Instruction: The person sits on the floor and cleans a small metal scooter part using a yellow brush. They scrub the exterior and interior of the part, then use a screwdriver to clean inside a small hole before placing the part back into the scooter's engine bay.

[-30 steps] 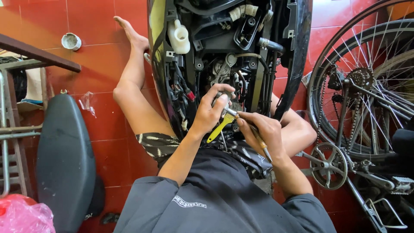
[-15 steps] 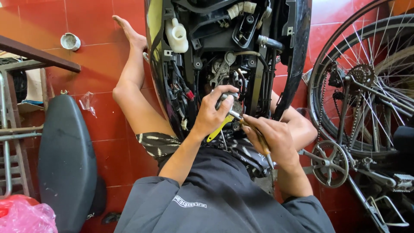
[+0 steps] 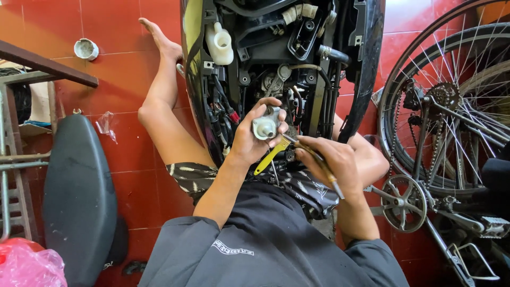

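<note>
Small grey metal part [image 3: 265, 126]: a rounded casting with a circular face, held up in front of the opened underside of a black scooter [image 3: 281, 64]. Left hand [image 3: 254, 139] wraps it from the left and below; fingers clamped around the casting, thumb along its lower edge. The same hand also carries a yellow-handled tool [image 3: 270, 158], handle slanting down and left under the palm.

Right hand [image 3: 330, 162] sits just beside the part, to its right and slightly lower. Fingers closed on a thin metal tool [image 3: 319, 163], pen-style grip; the tip reaches the right edge of the casting, the tail end sticks out past the wrist toward lower right. Exact contact point at the tip cannot be made out.

Scooter interior behind the hands: black hoses, wiring with a red connector, and a white plastic reservoir [image 3: 219, 43] at upper left of the cavity.

The person sits on a red tiled floor [image 3: 117, 64], legs either side of the scooter, bare left foot [image 3: 159, 37] stretched out along the tiles. Dark grey shirt, patterned shorts.

Surroundings: detached black scooter seat [image 3: 77, 196] on the floor at left; small round white cap [image 3: 86, 49] on the tiles at upper left; pink plastic bag [image 3: 29, 266] in the lower left corner; bicycle [image 3: 446, 122] with chain, sprocket and crank at right.
</note>
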